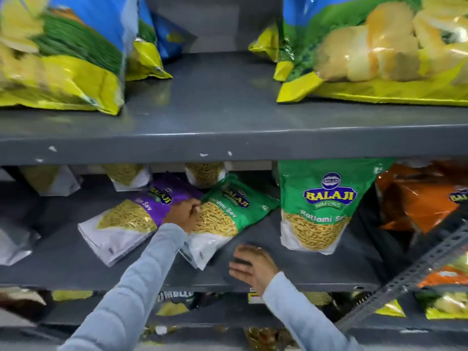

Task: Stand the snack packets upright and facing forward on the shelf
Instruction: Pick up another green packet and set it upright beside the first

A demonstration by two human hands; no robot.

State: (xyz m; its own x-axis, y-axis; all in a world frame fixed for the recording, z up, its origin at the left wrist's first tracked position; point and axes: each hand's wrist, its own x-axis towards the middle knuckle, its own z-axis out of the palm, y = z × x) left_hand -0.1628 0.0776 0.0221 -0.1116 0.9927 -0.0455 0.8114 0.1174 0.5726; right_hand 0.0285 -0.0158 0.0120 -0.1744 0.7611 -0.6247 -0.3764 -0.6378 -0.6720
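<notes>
i see a grey metal shelf rack point(228, 145) with little white chips in the paint on its front edge. the middle shelf point(316, 269) is a flat dark grey board with some bare space on it.

my left hand point(183, 215) reaches in between two packets that lie tipped over on the middle shelf. it sits where the purple packet point(131, 221) and the tilted green packet point(222, 219) meet. the fingers are curled and touch the packets, but i cannot tell if they really hold one. both packets lean back with their tops to the upper right, so they are not standing up.

my right hand point(252, 267) is over the front of the middle shelf, just below the tilted green packet. its fingers are spread wide and it holds nothing. it looks blurry.

to the right, another green packet point(321, 206) stands up and faces me. its top goes behind the shelf above. beside it is an orange packet point(417, 201), leaning a bit.

at the back of the middle shelf are more small packets point(126, 176), half hidden.

on the top shelf point(215, 97) are big blue and yellow bags point(63, 54) on the left and more big bags point(379, 51) on the right, well apart, with bare grey board between them.

a grey post with holes point(405, 277) runs slanted at the right. the bottom shelf point(177, 302) is dark and blurry.
</notes>
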